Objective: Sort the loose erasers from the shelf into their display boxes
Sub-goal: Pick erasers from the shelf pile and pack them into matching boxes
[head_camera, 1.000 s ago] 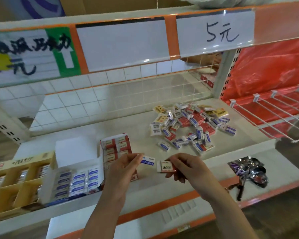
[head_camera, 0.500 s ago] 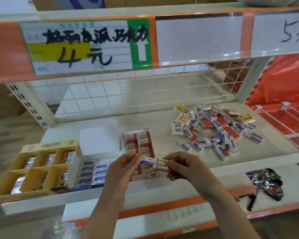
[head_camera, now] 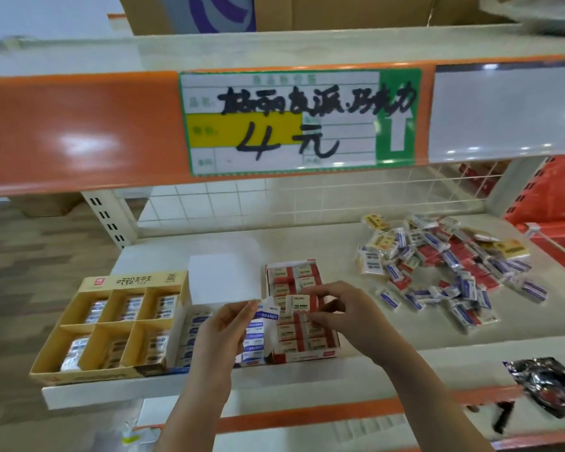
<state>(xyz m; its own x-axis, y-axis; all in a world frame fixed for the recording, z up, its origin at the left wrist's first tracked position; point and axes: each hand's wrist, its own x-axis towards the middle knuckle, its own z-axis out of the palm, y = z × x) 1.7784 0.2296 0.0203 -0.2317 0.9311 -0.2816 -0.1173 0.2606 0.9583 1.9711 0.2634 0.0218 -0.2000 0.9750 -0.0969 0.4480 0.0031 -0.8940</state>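
Note:
My left hand (head_camera: 224, 327) pinches a blue-and-white eraser (head_camera: 268, 313) above the blue display box (head_camera: 190, 340). My right hand (head_camera: 343, 313) pinches a red-and-white 2B eraser (head_camera: 302, 303) over the red display box (head_camera: 302, 352), which is filled with rows of red erasers. A yellow display box (head_camera: 88, 371) with six compartments of wrapped erasers stands at the left. A pile of loose erasers (head_camera: 444, 269), blue, red and yellow, lies on the shelf (head_camera: 307, 246) to the right.
The upper shelf's orange edge with a price label (head_camera: 294, 122) hangs close above. A wire grid (head_camera: 356, 194) backs the shelf. Dark shiny packets (head_camera: 545, 386) lie on the lower shelf at right. Red wire shelving (head_camera: 555, 203) stands further right.
The view has swung left and closer to the boxes. Both hands, each still holding its eraser, have moved from the shelf's front edge to above the blue and red boxes.

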